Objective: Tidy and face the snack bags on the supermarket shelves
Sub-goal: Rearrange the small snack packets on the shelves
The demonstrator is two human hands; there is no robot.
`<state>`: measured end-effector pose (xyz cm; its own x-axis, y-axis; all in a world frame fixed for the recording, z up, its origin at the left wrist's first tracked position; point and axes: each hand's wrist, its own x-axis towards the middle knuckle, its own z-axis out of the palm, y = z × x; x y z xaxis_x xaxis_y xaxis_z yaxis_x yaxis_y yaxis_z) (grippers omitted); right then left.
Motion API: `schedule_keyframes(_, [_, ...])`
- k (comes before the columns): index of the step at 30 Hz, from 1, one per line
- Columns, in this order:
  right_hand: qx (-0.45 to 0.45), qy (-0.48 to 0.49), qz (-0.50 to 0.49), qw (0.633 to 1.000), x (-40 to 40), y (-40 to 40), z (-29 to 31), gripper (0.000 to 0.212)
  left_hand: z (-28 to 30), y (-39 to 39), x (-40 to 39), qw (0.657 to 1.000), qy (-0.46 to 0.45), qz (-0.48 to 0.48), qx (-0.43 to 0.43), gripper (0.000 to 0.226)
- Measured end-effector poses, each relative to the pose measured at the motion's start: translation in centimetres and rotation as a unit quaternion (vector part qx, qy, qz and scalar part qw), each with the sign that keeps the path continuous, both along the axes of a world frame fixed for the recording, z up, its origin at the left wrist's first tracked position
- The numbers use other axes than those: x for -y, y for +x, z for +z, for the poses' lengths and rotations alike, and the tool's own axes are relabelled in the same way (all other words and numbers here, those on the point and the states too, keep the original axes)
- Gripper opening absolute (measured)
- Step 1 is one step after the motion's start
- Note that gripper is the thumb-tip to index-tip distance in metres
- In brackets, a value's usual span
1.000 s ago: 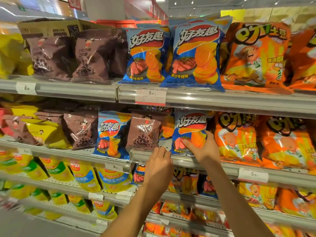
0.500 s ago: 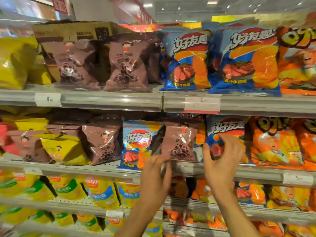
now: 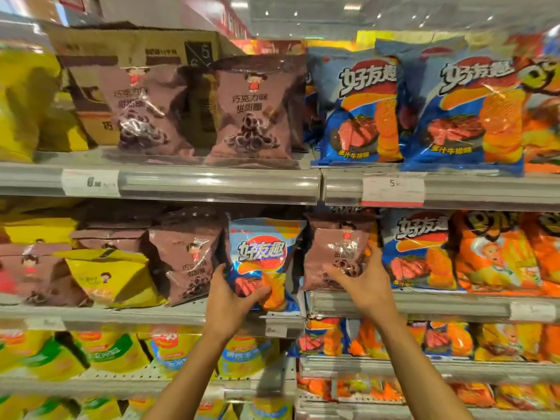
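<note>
Four grey metal shelf tiers (image 3: 188, 184) fill my view, each crowded with foil snack bags. On the top tier a brown cardboard carton (image 3: 136, 56) stands at the back, with two mauve chocolate-ring bags (image 3: 251, 113) in front of it and two big blue crisp bags (image 3: 360, 107) just beside them on the right. White price tags (image 3: 392, 190) sit in the rail below.

On the second tier, yellow foil bags (image 3: 109, 277) lie tilted at the left, beside more mauve ones; orange crisp bags (image 3: 497, 256) stand at the right. Between these are the two bags I am working on. My left hand (image 3: 231, 301) grips the lower part of a small blue crisp bag (image 3: 260, 253), thumb curled over its front, fingers behind its left edge; the bag stands upright at the shelf's front edge. My right hand (image 3: 363, 283) holds a small mauve ring-snack bag (image 3: 336, 250), fingers wrapped round its right side and thumb across its lower front. That bag stands just right of the blue one, apart from it.
</note>
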<state>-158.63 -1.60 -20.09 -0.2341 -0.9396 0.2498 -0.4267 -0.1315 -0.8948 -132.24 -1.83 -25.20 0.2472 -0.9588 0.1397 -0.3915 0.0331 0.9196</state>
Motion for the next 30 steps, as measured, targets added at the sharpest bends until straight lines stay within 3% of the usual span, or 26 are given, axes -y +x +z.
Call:
schedule_keyframes(4, [-0.004, 0.038, 0.031, 0.999, 1.3, -0.4, 0.5, 0.085, -0.1, 0.1, 1.8, 0.998, 0.031, -0.017, -0.044, 0.102])
schedule_keyframes(8, [-0.020, 0.050, 0.043, 0.998, 2.0, -0.8, 0.5, 0.082, -0.6, 0.5, 3.1, 0.998, 0.029, -0.022, -0.048, 0.079])
schedule_keyframes(13, [-0.002, 0.054, 0.071, 0.996, 2.1, -0.8, 0.8, 0.074, -0.7, 1.1, 3.3, 0.994, 0.066, -0.042, -0.081, 0.088])
schedule_keyframes(18, [0.005, 0.059, 0.081, 0.995, 2.3, -0.8, 0.9, 0.048, -0.3, 1.0, 3.2, 0.992, 0.055, -0.037, -0.107, 0.069])
schedule_keyframes(30, [0.096, 0.024, 0.062, 0.993, 0.9, -0.9, 2.4, 0.064, 5.4, 1.4, -0.3, 0.985, -0.029, -0.080, -0.152, 0.033])
